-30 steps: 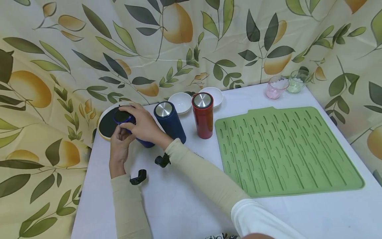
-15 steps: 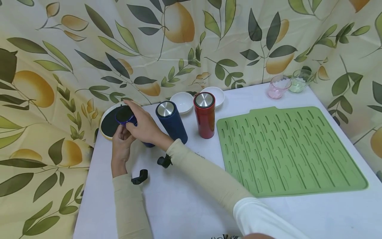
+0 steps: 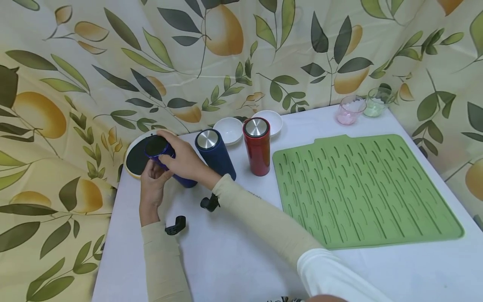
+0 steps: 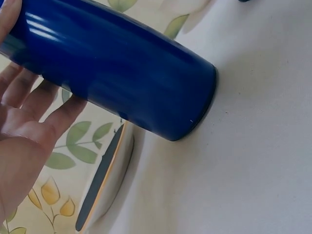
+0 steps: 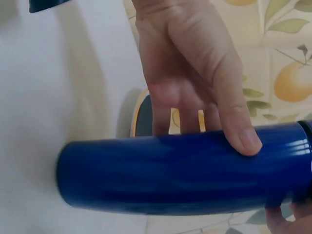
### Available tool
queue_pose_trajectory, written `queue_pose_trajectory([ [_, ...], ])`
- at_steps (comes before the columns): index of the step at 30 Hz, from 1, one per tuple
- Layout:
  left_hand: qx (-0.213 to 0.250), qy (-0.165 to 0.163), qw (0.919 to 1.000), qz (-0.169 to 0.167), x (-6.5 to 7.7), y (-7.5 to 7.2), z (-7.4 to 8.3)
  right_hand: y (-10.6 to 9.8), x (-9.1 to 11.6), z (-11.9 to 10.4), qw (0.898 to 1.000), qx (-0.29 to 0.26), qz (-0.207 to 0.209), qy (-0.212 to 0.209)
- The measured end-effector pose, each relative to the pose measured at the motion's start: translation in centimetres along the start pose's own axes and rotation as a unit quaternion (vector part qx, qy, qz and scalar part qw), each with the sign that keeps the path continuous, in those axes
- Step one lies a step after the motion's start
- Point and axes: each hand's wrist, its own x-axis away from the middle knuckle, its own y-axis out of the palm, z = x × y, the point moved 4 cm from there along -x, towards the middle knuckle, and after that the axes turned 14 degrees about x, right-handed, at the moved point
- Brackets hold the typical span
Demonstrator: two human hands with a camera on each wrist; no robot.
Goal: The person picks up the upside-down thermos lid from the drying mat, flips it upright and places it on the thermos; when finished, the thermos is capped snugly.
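Observation:
A glossy blue insulated bottle (image 3: 185, 181) leans at a tilt near the table's left edge, its dark top toward the back left. My left hand (image 3: 151, 184) grips it close to the top; in the left wrist view the left fingers (image 4: 68, 114) lie along one side with the thumb opposite. Across the bottle reaches my right hand (image 3: 186, 161), holding its upper part. The right wrist view has the right thumb (image 5: 243, 136) on the near side of the blue wall, while the other fingertips are hidden behind it. The bottle's base end shows in both wrist views.
Beside the hands is a round, dark-topped white object (image 3: 136, 157) with an orange rim. A navy bottle (image 3: 216, 155) and a red bottle (image 3: 258, 151) stand to the right. Behind are two white bowls (image 3: 228, 131). A green mat (image 3: 362, 193) and small glass cups (image 3: 351, 110) lie further right.
My right fingers have slid off the bottle's dark top to its side, leaving the top in plain sight. Both hands stay on the blue bottle; the other objects are where they were.

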Motion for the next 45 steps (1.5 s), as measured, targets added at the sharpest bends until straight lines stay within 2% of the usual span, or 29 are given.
queue_pose_trajectory([
  [2, -0.007, -0.002, 1.0000, 0.006, 0.1, 0.0, 0.1, -0.1, -0.1, 0.1, 1.000, 0.002, -0.004, 0.005],
  [7, -0.006, -0.002, 0.9999, 0.012, 0.2, 0.0, 0.1, -0.1, -0.2, 0.1, 0.998, 0.061, 0.020, 0.014],
  [10, 0.002, -0.002, 0.9998, 0.019, 0.1, -0.1, 0.1, 0.1, -0.2, 0.1, 0.997, 0.074, 0.021, 0.018],
  [17, 0.011, -0.004, 0.9999, -0.001, -0.1, 0.0, 0.1, 0.2, 0.1, 0.5, 1.000, -0.022, 0.013, 0.006],
  [19, 0.012, -0.001, 0.9999, -0.004, 0.0, 0.0, 0.1, 0.2, 0.1, 0.5, 1.000, -0.021, 0.019, 0.008],
  [25, 0.025, 0.001, 0.9997, 0.006, 0.2, -0.1, 0.1, 0.9, 0.3, 0.5, 0.998, 0.020, 0.037, 0.049],
  [32, 0.016, 0.012, 0.9998, -0.008, 0.0, -0.1, 0.0, 0.5, 0.2, 0.2, 0.999, -0.028, 0.038, -0.009],
  [34, 0.014, 0.011, 0.9998, -0.009, 0.0, -0.1, 0.0, 0.4, 0.1, 0.2, 0.999, -0.029, 0.031, -0.010],
  [39, 0.017, 0.017, 0.9997, -0.006, 0.1, -0.1, 0.2, 0.6, 0.0, 0.1, 0.998, 0.040, 0.040, 0.000],
  [42, 0.024, 0.023, 0.9995, -0.004, 0.2, -0.1, 0.2, 0.9, 0.0, -0.1, 0.992, 0.102, 0.069, 0.002],
  [45, 0.030, 0.025, 0.9992, -0.002, 0.1, -0.1, 0.1, 1.1, 0.0, -0.3, 0.987, 0.131, 0.093, 0.012],
])
